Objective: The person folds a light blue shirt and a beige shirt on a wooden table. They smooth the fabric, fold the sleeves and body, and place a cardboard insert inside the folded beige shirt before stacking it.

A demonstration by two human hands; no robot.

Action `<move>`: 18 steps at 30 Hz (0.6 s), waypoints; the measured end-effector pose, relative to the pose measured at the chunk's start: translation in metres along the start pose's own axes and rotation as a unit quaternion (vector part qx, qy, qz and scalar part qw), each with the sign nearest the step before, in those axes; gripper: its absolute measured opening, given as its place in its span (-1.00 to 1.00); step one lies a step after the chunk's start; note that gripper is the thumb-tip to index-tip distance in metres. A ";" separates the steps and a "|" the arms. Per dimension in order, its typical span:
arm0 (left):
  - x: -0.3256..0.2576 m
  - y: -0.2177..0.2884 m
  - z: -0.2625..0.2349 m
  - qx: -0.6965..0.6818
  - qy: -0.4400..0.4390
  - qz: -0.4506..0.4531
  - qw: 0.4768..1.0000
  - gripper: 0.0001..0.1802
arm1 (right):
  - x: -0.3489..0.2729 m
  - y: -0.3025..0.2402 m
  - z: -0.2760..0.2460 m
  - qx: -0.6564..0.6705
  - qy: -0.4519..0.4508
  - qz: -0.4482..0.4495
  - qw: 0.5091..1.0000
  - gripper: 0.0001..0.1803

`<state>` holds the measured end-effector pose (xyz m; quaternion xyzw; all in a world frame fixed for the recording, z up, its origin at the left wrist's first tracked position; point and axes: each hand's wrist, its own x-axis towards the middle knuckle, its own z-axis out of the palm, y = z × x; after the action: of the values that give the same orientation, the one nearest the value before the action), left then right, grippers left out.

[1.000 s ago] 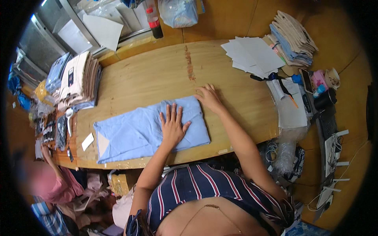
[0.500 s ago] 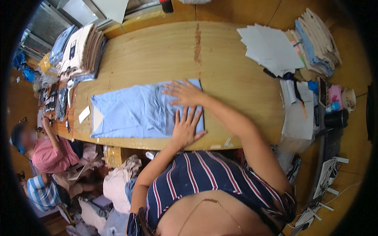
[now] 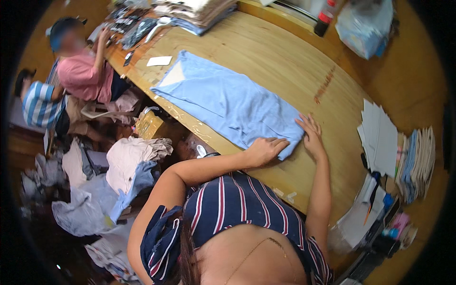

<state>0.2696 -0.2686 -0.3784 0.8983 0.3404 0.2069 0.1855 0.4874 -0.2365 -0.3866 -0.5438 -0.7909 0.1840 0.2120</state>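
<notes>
Lying mid-frame on the wooden table point(image 3: 266, 52), the folded light-blue garment point(image 3: 228, 102) looks soft, light and limp, best taken at its lower-right edge, where the left hand point(image 3: 263, 149) presses curled and the right hand point(image 3: 311, 135) rests spread flat.

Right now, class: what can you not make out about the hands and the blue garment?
- Head view: left hand palm and fingertips, hidden against the light blue garment.
- Garment's underside and inner folds, covered by its top layer.
- Right hand palm, pressed down on the wooden table.
- Stacked cloth, cut off by the top edge.
</notes>
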 end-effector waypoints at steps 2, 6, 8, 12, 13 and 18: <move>0.009 0.016 -0.049 -0.159 -0.005 -0.090 0.983 -0.54 | 0.003 0.012 -0.008 0.116 0.022 -0.014 0.993 -0.48; -0.006 0.016 -0.081 -0.475 0.192 -0.123 0.850 -0.72 | 0.030 0.000 -0.053 0.396 0.040 -0.047 0.916 -0.66; -0.023 0.015 -0.101 -0.523 0.276 -0.174 0.788 -0.80 | 0.058 -0.031 -0.065 0.458 0.082 -0.053 0.883 -0.76; -0.064 -0.043 -0.110 -0.566 0.411 -0.280 0.657 -0.76 | 0.173 -0.124 -0.039 0.420 -0.070 -0.035 0.904 -0.75; -0.073 -0.071 -0.107 -0.537 0.416 -0.339 0.651 -0.74 | 0.197 -0.135 -0.015 0.398 -0.105 -0.013 0.911 -0.72; -0.117 -0.151 -0.084 -0.370 0.406 -0.480 0.684 -0.60 | 0.261 -0.085 0.130 0.223 -0.150 0.081 0.960 -0.60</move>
<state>0.0673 -0.2273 -0.4071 0.2983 0.6628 0.5434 0.4201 0.2682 -0.0280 -0.4165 -0.5111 -0.7056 0.4518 0.1917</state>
